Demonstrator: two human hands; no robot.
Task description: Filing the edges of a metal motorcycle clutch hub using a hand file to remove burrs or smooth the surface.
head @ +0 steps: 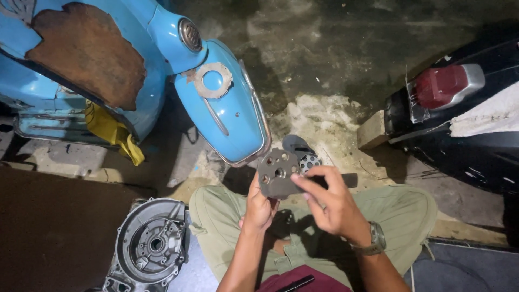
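Observation:
My left hand (258,208) holds a round grey metal plate (277,172) with several holes, gripping it from below and behind. My right hand (328,201) pinches a dark flat tool (346,180) whose tip rests against the plate's right edge. A watch sits on my right wrist (374,238). Both hands are raised over my lap, above my olive trousers (403,211). How the tool meets the plate is hidden by my fingers.
A blue scooter (227,103) with a rusty patch stands ahead on the left. A grey engine casing (151,243) lies on the floor by my left knee. A black vehicle with a red tail light (446,86) is at right. A sandal (300,151) lies ahead.

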